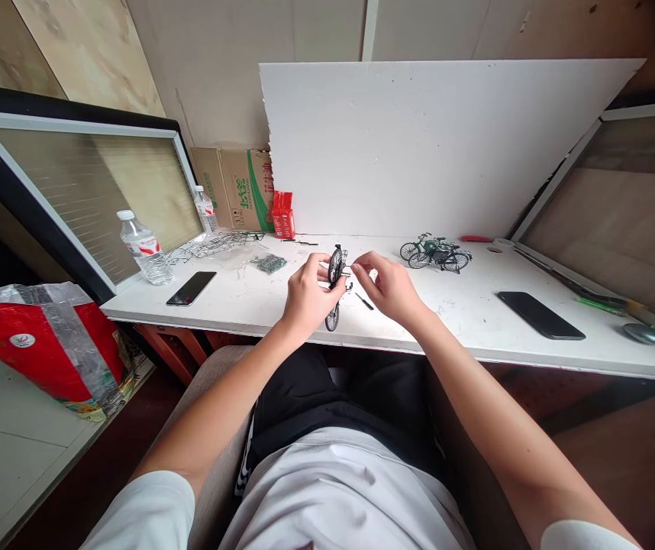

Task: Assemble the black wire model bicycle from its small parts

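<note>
My left hand [310, 296] grips a small black model bicycle [333, 318] above the front part of the table, its wheels one above the other. My right hand [388, 286] is at the bicycle's right side, thumb and forefinger pinched together beside its thin parts. What lies between those fingertips is too small to make out. Just below the right hand, a thin black stick-like piece [364, 302] lies on the table. Further back to the right stand a green model bicycle [417, 248] and a black model bicycle [454, 262], close together.
On the white table [453, 321] lie two phones [191, 288] and a computer mouse [645, 333]. Water bottles [145, 250], loose part frames [213, 246], a small bag of parts [270, 263], a red box [283, 216] and a carton [236, 187] occupy the left. A white board [419, 145] stands behind.
</note>
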The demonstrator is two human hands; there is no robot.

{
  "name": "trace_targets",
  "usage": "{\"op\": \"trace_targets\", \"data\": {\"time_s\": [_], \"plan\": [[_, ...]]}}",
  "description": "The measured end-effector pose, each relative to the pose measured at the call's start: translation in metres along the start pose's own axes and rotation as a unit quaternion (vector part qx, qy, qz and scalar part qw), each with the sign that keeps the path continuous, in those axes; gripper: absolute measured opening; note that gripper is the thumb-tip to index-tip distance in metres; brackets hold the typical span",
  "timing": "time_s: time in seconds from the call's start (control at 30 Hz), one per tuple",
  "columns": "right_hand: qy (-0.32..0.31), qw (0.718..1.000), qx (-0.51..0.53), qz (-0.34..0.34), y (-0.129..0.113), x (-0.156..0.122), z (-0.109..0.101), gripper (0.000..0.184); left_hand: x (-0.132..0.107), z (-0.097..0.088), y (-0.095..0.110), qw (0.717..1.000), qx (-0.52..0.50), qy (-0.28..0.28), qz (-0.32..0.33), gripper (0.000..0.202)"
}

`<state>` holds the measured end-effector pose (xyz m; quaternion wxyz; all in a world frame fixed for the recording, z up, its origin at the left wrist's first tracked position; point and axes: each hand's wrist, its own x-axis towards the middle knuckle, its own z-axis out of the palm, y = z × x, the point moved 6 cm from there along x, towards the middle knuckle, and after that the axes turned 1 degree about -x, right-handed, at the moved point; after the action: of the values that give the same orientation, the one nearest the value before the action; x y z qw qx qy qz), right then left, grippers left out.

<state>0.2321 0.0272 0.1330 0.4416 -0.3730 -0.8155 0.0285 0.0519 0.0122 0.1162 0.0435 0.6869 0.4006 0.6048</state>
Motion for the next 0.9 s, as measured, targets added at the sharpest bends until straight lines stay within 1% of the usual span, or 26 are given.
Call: {"op": "trace_targets", "data": {"time_s": [0.17, 0.3, 0.37, 0.43, 0.53, 0.6, 0.67, 0.77, 0.9], "plan": [[-0.004, 0.999, -0.03, 0.008, 0.0015, -0.0006, 0.0012, 0.057, -0.0024, 0.0021, 0.003, 1.0, 0.016, -0.007, 0.011, 0.039], [-0.021, 0.999, -0.021, 0.026, 0.0025, -0.0013, 0.0023, 0.063, -0.0039, 0.0045, 0.0023, 1.0, 0.012, -0.013, 0.005, 0.039], [-0.02, 0.999, -0.01, 0.028, 0.0022, -0.0016, 0.0019, 0.06, -0.0032, 0.0041, 0.0009, 1.0, 0.01, -0.011, 0.002, 0.04], [-0.008, 1.0, 0.004, 0.023, 0.001, -0.0016, 0.0007, 0.051, -0.0019, 0.0024, 0.0004, 1.0, 0.01, -0.005, 0.006, 0.04], [0.017, 1.0, 0.018, -0.01, -0.0032, -0.0015, -0.0012, 0.04, -0.0003, 0.0001, 0.0004, 1.0, 0.015, -0.001, 0.012, 0.041], [0.032, 0.999, 0.013, -0.032, -0.0057, -0.0015, -0.0023, 0.038, -0.0003, -0.0005, 0.0008, 1.0, 0.02, 0.0, 0.015, 0.041], [0.037, 0.999, 0.005, -0.037, -0.006, -0.0015, -0.0026, 0.038, -0.0009, -0.0003, 0.0016, 1.0, 0.02, 0.0, 0.02, 0.04], [0.03, 0.999, -0.005, -0.024, -0.0041, -0.0012, -0.0015, 0.043, -0.0022, 0.0009, 0.0028, 1.0, 0.018, -0.002, 0.026, 0.04], [0.024, 0.999, -0.033, -0.011, -0.0016, -0.001, 0.0004, 0.056, -0.0039, 0.0036, 0.0048, 1.0, 0.01, -0.015, 0.018, 0.039]]}}
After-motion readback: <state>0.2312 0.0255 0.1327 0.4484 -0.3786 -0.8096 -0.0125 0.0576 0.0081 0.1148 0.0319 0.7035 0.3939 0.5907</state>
